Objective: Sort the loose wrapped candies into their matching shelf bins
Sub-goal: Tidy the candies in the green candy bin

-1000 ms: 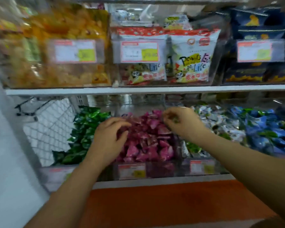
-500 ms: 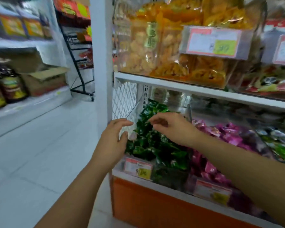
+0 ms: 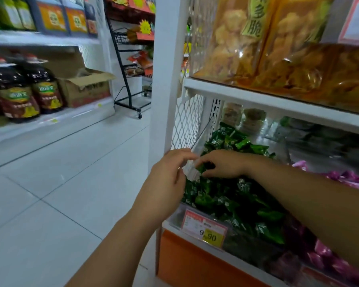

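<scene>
In the middle of the frame the right hand (image 3: 224, 165) is reaching in from the right, over the heap of green candies (image 3: 236, 195) filling the clear bin (image 3: 175, 216) on the lower shelf. Its fingers are curling down, and the thumb and fingertips are closing almost together on one green candy (image 3: 204, 169) at the top left of the heap.

Just left of it, the left hand (image 3: 166, 183) is hovering at the bin's left edge with its fingers bent. Its fingertips are touching a pale translucent piece (image 3: 190, 172) lying between the two hands. It is unclear whether the fingers are gripping that piece, and whether it is a wrapper or part of the bin wall.

A red and yellow price tag (image 3: 204, 229) is hanging on the bin's front. Pink candies (image 3: 348, 179) are lying in the next compartment, toward the right edge of the frame.
</scene>
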